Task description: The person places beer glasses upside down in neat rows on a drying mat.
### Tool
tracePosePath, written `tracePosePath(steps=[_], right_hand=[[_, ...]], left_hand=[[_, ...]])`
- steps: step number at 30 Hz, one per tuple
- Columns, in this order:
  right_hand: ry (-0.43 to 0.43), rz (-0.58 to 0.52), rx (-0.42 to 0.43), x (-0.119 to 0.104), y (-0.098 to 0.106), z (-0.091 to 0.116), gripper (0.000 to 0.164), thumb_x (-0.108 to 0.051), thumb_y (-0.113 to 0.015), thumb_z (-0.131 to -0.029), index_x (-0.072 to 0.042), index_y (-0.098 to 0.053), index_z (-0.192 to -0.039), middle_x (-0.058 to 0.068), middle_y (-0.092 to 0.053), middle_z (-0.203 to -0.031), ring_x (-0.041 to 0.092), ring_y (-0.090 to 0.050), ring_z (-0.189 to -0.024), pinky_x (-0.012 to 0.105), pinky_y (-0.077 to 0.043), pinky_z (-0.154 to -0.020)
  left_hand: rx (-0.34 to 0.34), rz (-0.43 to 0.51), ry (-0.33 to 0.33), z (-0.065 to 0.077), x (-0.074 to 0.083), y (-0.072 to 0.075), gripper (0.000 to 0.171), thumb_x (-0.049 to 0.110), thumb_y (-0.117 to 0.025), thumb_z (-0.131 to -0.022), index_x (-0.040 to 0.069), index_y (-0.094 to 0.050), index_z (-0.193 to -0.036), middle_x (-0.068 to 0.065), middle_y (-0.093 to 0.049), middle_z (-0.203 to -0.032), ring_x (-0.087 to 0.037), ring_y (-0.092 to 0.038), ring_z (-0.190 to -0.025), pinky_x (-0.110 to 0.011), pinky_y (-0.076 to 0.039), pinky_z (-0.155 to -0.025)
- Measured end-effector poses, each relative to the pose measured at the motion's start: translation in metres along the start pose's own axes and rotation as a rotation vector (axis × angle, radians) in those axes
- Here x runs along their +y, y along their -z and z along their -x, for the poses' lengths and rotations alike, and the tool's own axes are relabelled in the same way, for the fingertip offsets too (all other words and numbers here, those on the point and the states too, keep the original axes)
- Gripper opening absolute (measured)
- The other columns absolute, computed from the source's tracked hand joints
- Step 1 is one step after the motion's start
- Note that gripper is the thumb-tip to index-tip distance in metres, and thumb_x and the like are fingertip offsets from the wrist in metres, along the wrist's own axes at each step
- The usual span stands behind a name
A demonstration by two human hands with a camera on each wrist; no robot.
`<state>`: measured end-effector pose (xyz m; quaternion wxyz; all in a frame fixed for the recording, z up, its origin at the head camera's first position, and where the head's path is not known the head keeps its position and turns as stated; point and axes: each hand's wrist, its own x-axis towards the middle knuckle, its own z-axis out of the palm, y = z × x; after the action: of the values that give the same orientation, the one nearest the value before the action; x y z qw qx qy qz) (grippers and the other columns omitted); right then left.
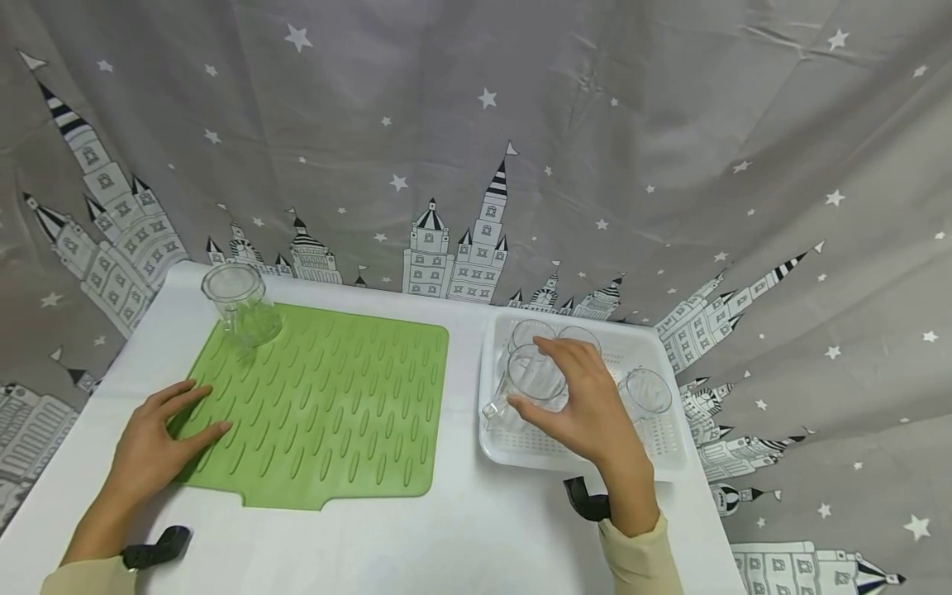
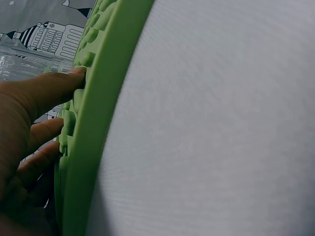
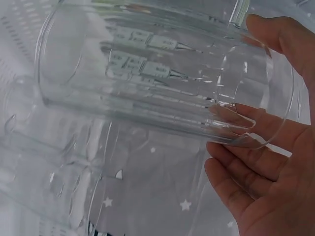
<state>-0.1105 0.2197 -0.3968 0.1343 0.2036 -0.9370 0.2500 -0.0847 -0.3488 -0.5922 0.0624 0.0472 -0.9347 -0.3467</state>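
Here, the right hand (image 1: pixel 587 405) grips a clear cylindrical glass mug (image 1: pixel 534 373). The left hand (image 1: pixel 154 442), spread, touches a ridged green mat (image 1: pixel 335 405).

Glass (image 1: pixel 582 332) behind right hand (image 1: pixel 586 401) partly hidden; sleeves (image 1: pixel 641 560) cut off.

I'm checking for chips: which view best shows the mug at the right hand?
Right wrist: the mug looms large there, side-on. The head view shows it from above, partly behind the right hand; the left wrist view doesn't show it.
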Motion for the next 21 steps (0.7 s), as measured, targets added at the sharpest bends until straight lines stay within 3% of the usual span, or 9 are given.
tracePosePath(steps=[7,21], right_hand=[[0.049,0.023,0.004,-0.010,-0.003,-0.012,0.082,-0.047,-0.091,-0.081,-0.014,-0.061,-0.150,0.005,-0.068,-0.141,0.027,-0.057,-0.138,0.050,-0.052,-0.119],[0.115,-0.050,-0.026,-0.033,-0.021,-0.029,0.081,-0.050,-0.090,-0.083,-0.015,-0.061,-0.150,0.005,-0.066,-0.142,0.025,-0.057,-0.139,0.048,-0.052,-0.119]], left_hand=[[0.004,0.018,-0.003,0.000,0.002,0.001,0.075,0.027,-0.084,-0.095,-0.003,-0.051,-0.155,-0.036,-0.034,-0.167,-0.069,-0.028,-0.150,-0.089,-0.026,-0.109],[0.007,0.021,-0.001,0.001,-0.001,0.000,0.075,0.027,-0.084,-0.095,-0.003,-0.051,-0.155,-0.035,-0.034,-0.168,-0.068,-0.028,-0.151,-0.089,-0.026,-0.110]])
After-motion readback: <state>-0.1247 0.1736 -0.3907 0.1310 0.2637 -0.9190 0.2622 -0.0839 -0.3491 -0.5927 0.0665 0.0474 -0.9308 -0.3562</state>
